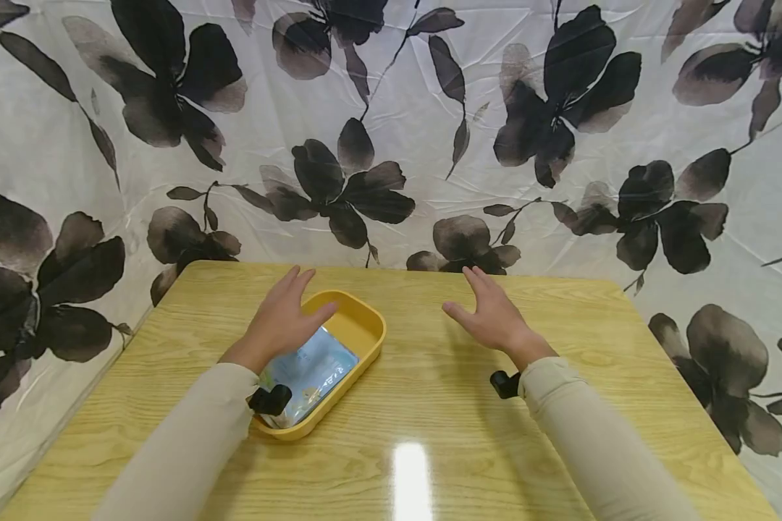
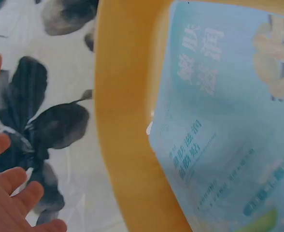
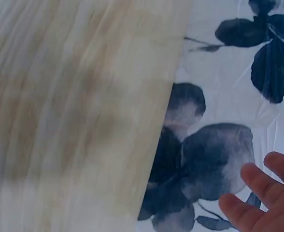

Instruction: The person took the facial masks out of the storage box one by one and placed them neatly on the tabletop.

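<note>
A blue packet (image 1: 326, 364) lies inside a yellow tray (image 1: 355, 318), whose raised walls presumably check sliding across the bench (image 1: 430, 405). Left hand (image 1: 279, 322), fingers spread, hovers above, apparently without contact; right hand (image 1: 493, 316), likewise spread, holds nothing.

Indoor tabletop station, as I view it remotely through the head camera. A pale, creased cloth (image 1: 430, 152) printed with dark flowers (image 1: 560, 87) hangs behind and to either side of a wood-grain table (image 1: 423, 391); a bright reflection (image 1: 412, 481) on the tabletop suggests overhead lighting. I read a screened recording corner; whether it lies within a home or a studio I cannot tell.
</note>
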A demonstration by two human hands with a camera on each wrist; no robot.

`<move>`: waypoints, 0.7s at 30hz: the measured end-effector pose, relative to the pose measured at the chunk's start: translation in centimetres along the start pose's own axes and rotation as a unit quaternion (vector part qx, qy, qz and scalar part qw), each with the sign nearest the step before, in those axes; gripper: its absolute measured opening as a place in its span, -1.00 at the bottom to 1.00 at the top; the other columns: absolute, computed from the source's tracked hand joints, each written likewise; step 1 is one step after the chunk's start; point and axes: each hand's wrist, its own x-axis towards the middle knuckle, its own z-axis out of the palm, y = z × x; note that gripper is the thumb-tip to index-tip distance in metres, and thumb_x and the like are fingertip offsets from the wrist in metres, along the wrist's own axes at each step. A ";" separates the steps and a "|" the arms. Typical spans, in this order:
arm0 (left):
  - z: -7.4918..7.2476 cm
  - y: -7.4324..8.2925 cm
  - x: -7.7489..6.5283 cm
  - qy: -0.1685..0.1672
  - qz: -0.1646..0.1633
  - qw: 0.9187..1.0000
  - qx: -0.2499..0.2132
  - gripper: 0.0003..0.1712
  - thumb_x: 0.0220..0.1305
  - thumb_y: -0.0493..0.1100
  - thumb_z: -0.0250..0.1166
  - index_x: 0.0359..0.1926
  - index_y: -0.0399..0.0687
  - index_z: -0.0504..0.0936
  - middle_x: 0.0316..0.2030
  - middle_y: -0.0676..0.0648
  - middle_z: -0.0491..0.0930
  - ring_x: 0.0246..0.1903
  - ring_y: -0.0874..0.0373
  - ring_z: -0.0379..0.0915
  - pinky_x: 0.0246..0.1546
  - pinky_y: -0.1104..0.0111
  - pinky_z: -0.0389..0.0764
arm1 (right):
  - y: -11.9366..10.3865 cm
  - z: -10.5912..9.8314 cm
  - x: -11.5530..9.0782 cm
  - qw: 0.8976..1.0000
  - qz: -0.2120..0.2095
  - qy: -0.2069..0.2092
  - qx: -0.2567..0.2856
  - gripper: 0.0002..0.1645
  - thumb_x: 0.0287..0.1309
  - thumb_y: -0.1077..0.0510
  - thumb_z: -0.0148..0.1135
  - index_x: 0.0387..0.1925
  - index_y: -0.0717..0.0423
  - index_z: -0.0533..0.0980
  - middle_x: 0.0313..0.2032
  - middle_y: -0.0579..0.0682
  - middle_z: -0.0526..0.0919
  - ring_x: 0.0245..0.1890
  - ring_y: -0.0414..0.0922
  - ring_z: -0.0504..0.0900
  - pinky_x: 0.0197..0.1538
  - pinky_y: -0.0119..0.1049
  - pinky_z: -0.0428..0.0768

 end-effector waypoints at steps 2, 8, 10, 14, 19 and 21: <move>-0.4 -0.3 -1.1 0.012 -0.002 1.000 -0.019 -0.06 0.41 0.31 0.12 0.54 -0.19 0.11 0.53 -0.33 -0.12 0.46 -0.37 -0.18 0.32 -0.34 0.02 | -0.2 0.4 -0.2 1.000 -0.006 0.008 0.023 0.01 0.38 -0.26 0.14 0.57 0.15 -0.02 0.54 0.23 -0.05 0.50 0.22 -0.05 0.42 0.26 0.07; -1.5 -1.6 -5.0 0.067 0.001 0.995 -0.068 -0.17 0.41 0.21 0.20 0.47 -0.22 0.25 0.51 -0.33 -0.05 0.43 -0.42 -0.14 0.24 -0.43 0.06 | -0.8 1.8 -0.5 0.996 -0.031 0.026 0.084 -0.04 0.36 -0.19 0.21 0.53 0.20 0.07 0.48 0.22 0.12 0.40 0.23 0.21 0.35 0.21 0.26; -1.6 -2.4 -6.2 0.085 0.002 0.993 -0.078 -0.19 0.42 0.16 0.22 0.46 -0.25 0.25 0.51 -0.35 -0.04 0.42 -0.43 -0.13 0.22 -0.44 0.06 | -1.0 2.2 -0.5 0.994 -0.037 0.028 0.101 -0.05 0.35 -0.17 0.23 0.53 0.20 0.09 0.47 0.21 0.15 0.34 0.24 0.29 0.30 0.21 0.33; -0.9 -4.2 -8.3 0.107 0.000 0.990 -0.094 -0.22 0.43 0.05 0.24 0.44 -0.34 0.23 0.47 -0.42 -0.01 0.39 -0.48 -0.10 0.18 -0.46 0.07 | -1.5 2.8 -0.6 0.991 -0.044 0.026 0.127 -0.06 0.33 -0.14 0.27 0.52 0.17 0.12 0.45 0.20 0.19 0.30 0.22 0.35 0.25 0.20 0.40; 0.4 -5.7 -9.9 0.102 -0.024 0.989 -0.109 -0.22 0.43 0.04 0.24 0.44 -0.35 0.21 0.45 -0.47 0.00 0.37 -0.51 -0.07 0.18 -0.46 0.09 | -2.2 3.5 -0.7 0.986 -0.050 0.012 0.161 -0.05 0.30 -0.12 0.31 0.53 0.14 0.12 0.43 0.18 0.24 0.32 0.16 0.36 0.26 0.16 0.42; 0.7 -6.1 -10.3 0.096 -0.035 0.988 -0.117 -0.21 0.43 0.04 0.24 0.45 -0.33 0.20 0.46 -0.47 -0.03 0.37 -0.52 -0.09 0.19 -0.46 0.08 | -2.4 3.8 -0.6 0.984 -0.052 0.004 0.170 -0.03 0.29 -0.12 0.32 0.53 0.13 0.11 0.43 0.17 0.24 0.32 0.15 0.36 0.27 0.15 0.43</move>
